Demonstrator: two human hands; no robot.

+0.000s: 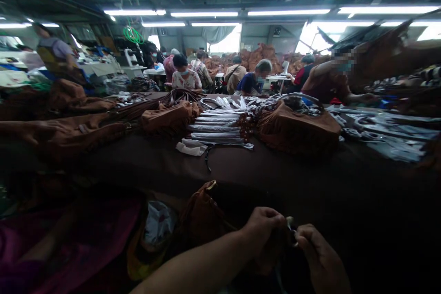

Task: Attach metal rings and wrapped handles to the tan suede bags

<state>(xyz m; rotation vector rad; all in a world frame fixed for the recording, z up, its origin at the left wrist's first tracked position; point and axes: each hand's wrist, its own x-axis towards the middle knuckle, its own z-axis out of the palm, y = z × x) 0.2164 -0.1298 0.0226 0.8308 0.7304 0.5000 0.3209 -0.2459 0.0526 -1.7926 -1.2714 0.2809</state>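
Note:
Low at the front, my left hand (263, 228) is closed, its fingertips pinching dark brown material in deep shadow. Just to its right, my right hand (317, 251) is closed on a shiny metal ring (293, 234), which hangs between the two hands. What my left fingers grip is too dark to make out. A brown fringed bag (201, 209) with a gold-coloured ring on top lies left of my hands, at the table's near edge.
On the dark table (172, 163) lie a row of white-wrapped straps (218, 128), a white paper piece (191, 147) and a brown bag (299, 126) on the right. Another brown bag (170, 117) lies left. Co-workers sit beyond; one person's purple sleeve (20, 271) is at lower left.

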